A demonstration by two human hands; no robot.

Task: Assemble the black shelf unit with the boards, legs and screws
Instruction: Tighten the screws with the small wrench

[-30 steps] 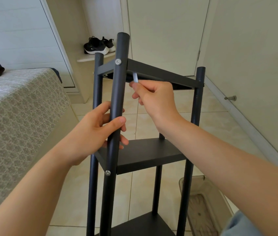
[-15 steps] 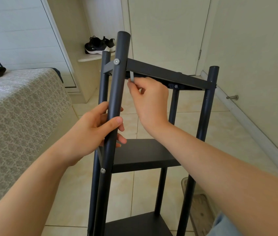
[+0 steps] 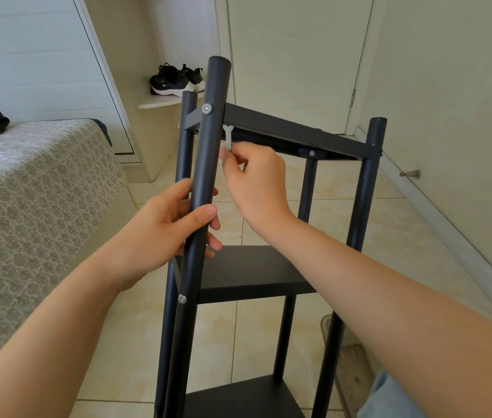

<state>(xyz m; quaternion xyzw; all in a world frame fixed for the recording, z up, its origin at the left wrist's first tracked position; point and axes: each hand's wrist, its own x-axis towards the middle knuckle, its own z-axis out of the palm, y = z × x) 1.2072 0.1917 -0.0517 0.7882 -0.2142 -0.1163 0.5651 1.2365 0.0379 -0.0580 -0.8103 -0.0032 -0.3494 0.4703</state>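
The black shelf unit stands upright on the tiled floor, with a top board [image 3: 293, 132], a middle board [image 3: 247, 273] and a bottom board [image 3: 238, 398] between four round legs. My left hand [image 3: 175, 227] wraps around the nearest leg [image 3: 208, 164] at mid height. A silver screw head [image 3: 206, 109] shows near that leg's top, and another [image 3: 182, 298] lower down. My right hand [image 3: 253, 182] pinches a small flat silver wrench [image 3: 228, 137], whose open jaw points up just under the top board's near-left corner.
A bed with a patterned cover [image 3: 27, 212] fills the left side. Black sneakers [image 3: 175, 79] sit on a low ledge behind the unit. A closed door [image 3: 296, 55] and a wall with a doorstop [image 3: 410, 174] lie to the right. A slipper [image 3: 350, 366] lies beside the right legs.
The shelf unit has turned, so its right legs now show farther right and a bracket screw under the top board is visible. My right hand has raised the wrench closer under the corner.
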